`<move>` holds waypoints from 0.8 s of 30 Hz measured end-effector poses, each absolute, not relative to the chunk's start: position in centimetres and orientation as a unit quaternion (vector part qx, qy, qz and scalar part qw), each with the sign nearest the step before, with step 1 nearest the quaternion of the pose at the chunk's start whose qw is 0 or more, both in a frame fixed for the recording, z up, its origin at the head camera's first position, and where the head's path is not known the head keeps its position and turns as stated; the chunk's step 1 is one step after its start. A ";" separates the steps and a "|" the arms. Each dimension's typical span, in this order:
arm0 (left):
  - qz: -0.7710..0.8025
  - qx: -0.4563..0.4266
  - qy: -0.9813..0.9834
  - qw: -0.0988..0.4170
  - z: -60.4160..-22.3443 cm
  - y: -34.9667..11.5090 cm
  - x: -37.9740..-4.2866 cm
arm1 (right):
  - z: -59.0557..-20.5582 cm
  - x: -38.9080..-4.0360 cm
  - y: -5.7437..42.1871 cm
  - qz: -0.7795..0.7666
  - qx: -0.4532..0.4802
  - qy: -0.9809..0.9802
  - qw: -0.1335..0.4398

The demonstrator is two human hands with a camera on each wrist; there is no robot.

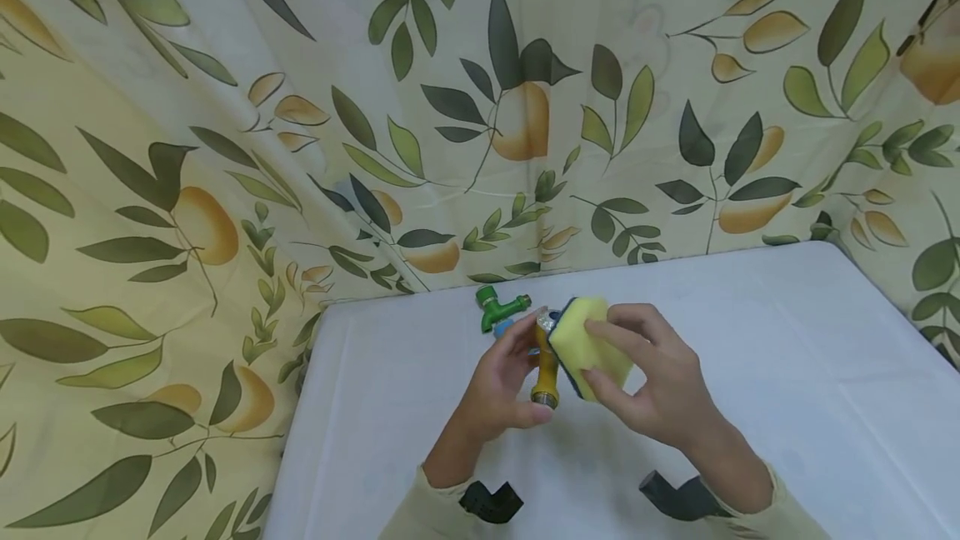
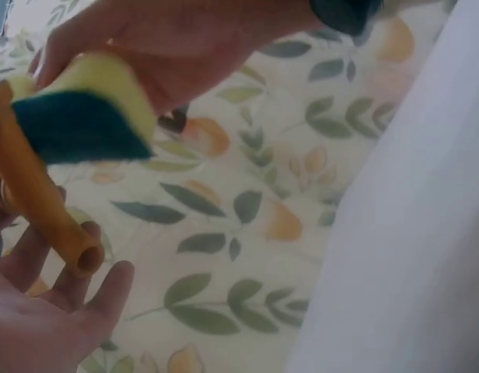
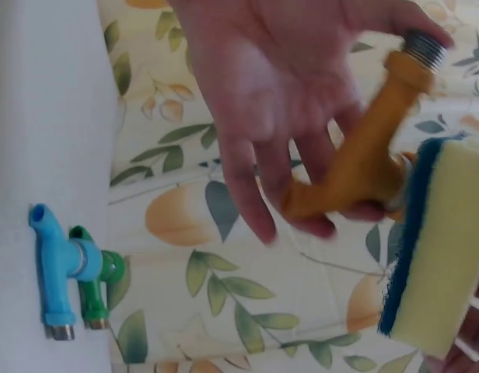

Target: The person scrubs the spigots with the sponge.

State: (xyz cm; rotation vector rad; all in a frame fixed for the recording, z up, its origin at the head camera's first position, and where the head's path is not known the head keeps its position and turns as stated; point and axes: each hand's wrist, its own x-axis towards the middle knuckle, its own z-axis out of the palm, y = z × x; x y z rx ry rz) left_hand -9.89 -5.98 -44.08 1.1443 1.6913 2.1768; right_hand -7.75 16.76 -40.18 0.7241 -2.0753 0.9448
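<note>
In the head view, most of the space is taken up by a patterned cloth (image 1: 187, 315), printed with green leaves and orange fruit and hung beyond the far edge and along the left side of a white table (image 1: 787, 357). Over the table, forearms covered by pale sleeves (image 1: 427, 511) are extended.

The fingers of the right hand (image 1: 660, 365) are bent and kept apart by the thickness of a sponge (image 1: 573, 348), which is pinched between thumb and fingertips. The left hand (image 1: 498, 386) is held half open opposite, its palm turned inward; a yellow tap (image 1: 546, 377) is held lengthwise between its thumb and its spread, slightly bent fingers.

The sponge is made up of a yellow body and a dark blue scouring layer. It is tilted, with the dark layer turned toward the tap's side; how firmly it is pressed there cannot be told.

The yellow tap is held clear of the table, between the two hands. Near the table's far edge, a green tap (image 1: 495, 309) is laid, with a blue tap (image 3: 57, 264) placed just beside it. The yellow tap's threaded metal end (image 3: 424, 50) is met by the left thumb.
</note>
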 end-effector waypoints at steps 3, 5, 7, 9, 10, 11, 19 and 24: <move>0.669 0.402 0.623 0.053 -43.9 -6.4 -10.0 | -39.7 -7.8 17.2 0.371 0.260 -0.828 0.331; 0.635 0.406 0.655 0.043 -43.7 -6.6 -9.9 | -39.4 -7.7 17.3 0.369 0.242 -0.843 0.307; 0.607 0.404 0.683 0.037 -43.5 -6.6 -9.8 | -39.1 -7.5 17.2 0.364 0.242 -0.853 0.284; 0.575 0.399 0.714 0.025 -43.3 -6.7 -9.6 | -39.0 -7.3 17.1 0.359 0.257 -0.853 0.278; 0.559 0.394 0.730 0.020 -43.2 -6.7 -9.6 | -38.9 -7.2 17.2 0.356 0.266 -0.853 0.274; 0.542 0.390 0.744 0.013 -43.2 -6.7 -9.5 | -38.8 -7.2 17.2 0.353 0.272 -0.853 0.273; 0.507 0.376 0.776 -0.011 -43.5 -6.7 -9.7 | -38.7 -7.2 17.0 0.349 0.269 -0.861 0.254; 0.493 0.373 0.783 -0.065 -43.8 -6.5 -9.7 | -38.7 -7.2 16.6 0.338 0.253 -0.870 0.254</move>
